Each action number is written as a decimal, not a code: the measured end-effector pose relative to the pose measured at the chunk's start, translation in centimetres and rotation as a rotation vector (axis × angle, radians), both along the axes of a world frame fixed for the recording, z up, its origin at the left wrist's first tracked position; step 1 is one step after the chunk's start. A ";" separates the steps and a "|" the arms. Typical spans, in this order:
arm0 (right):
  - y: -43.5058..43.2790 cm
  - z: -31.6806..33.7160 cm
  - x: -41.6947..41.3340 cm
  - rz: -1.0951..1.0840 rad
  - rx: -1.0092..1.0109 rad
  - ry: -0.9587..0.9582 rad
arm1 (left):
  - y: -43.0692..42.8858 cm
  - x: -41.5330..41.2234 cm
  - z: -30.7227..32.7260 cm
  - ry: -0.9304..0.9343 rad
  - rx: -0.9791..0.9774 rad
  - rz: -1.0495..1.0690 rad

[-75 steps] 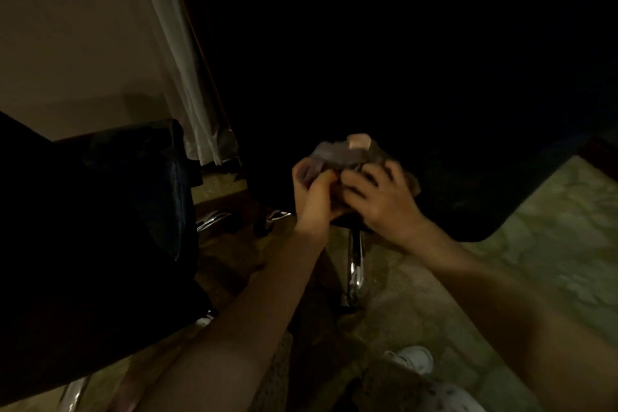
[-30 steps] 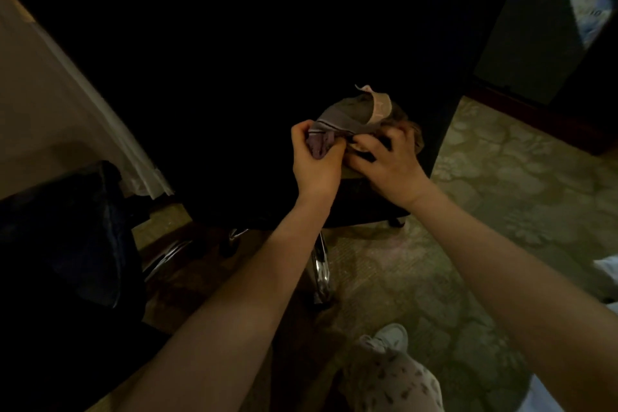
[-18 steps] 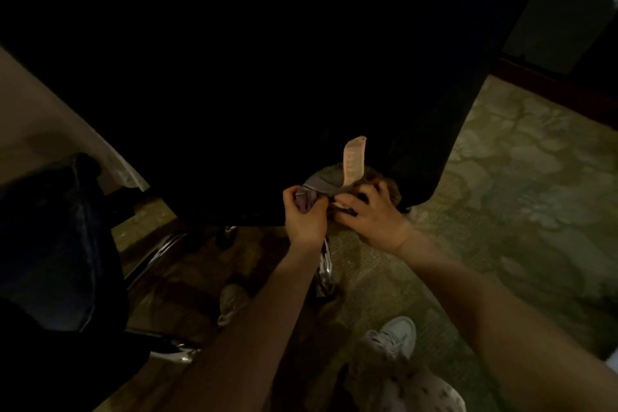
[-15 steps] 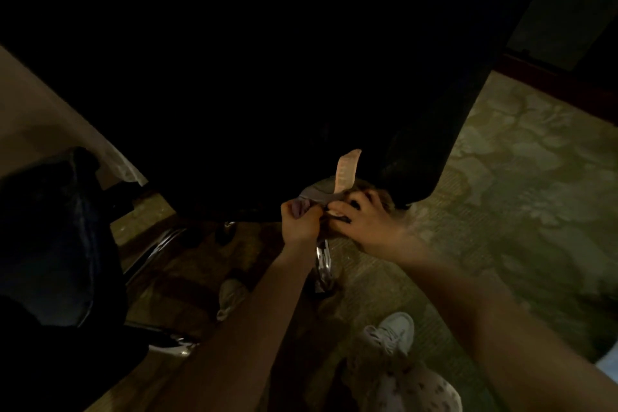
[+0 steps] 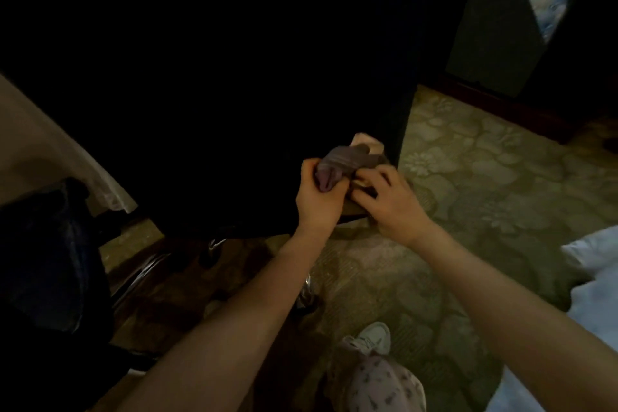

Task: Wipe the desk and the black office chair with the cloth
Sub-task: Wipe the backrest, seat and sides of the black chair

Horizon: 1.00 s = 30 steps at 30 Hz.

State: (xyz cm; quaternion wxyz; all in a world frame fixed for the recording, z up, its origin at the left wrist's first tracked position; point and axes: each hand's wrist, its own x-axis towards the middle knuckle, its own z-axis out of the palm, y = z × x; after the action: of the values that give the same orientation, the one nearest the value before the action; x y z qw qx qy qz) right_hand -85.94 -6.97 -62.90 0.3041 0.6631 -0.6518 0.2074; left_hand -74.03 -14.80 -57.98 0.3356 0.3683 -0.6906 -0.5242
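Note:
A crumpled grey-purple cloth (image 5: 347, 160) with a pale pink edge is bunched between both hands in the middle of the head view. My left hand (image 5: 317, 194) is closed around its left end. My right hand (image 5: 391, 201) pinches its right side with bent fingers. Just behind the cloth rises the black office chair (image 5: 234, 94), a large dark mass filling the upper centre; its details are lost in the dim light. A chrome leg of the chair base (image 5: 306, 288) shows below my left forearm.
A second dark seat (image 5: 43, 261) stands at the left, with a pale curtain (image 5: 50, 157) behind it. Patterned green carpet (image 5: 485, 177) spreads to the right. White bedding (image 5: 595, 294) lies at the right edge. My white shoe (image 5: 371, 338) is below.
The view has swung back up and right, so the dark cabinet at the upper right shows again. Both hands have kept hold of the cloth; its pink strip no longer sticks up.

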 end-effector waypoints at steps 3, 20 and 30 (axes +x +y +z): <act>0.2 3.4 -2.4 -0.114 -0.194 0.158 | 0.4 -2.1 3.7 0.078 -0.238 -0.008; -2.7 -9.4 -0.3 -0.076 -0.056 -0.113 | -2.1 -1.7 -7.3 -0.315 -0.069 0.038; 0.8 -8.8 2.5 0.002 0.316 -0.404 | 0.5 -0.3 -6.8 -0.496 0.170 0.063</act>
State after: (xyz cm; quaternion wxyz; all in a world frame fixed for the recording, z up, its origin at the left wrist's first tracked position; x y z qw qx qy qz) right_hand -83.39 -6.13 -71.72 0.0601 0.6484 -0.7228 0.2315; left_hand -74.30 -14.27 -64.82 0.1399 0.5336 -0.6934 -0.4636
